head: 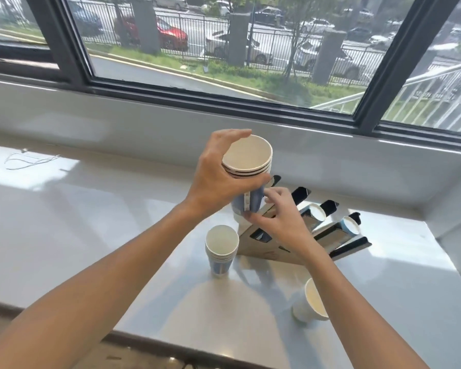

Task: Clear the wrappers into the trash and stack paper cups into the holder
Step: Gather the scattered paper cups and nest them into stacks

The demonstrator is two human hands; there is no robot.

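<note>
Head view looks down on a white counter (96, 235) below a window. Left hand (218, 177) wraps its fingers around a nested stack of blue paper cups (248, 169), held upright above the left end of the cup holder (282, 246). Right hand (280, 217) pinches the bottom of that stack with curled fingertips. A second stack (221, 249) stands just left of the holder, and a single cup (312, 302) sits nearer, to the right.

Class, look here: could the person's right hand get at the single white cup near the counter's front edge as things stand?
Probably yes. The white cup stands alone with bare counter around it, but the right hand is busy at the held stack and must let go first.
</note>
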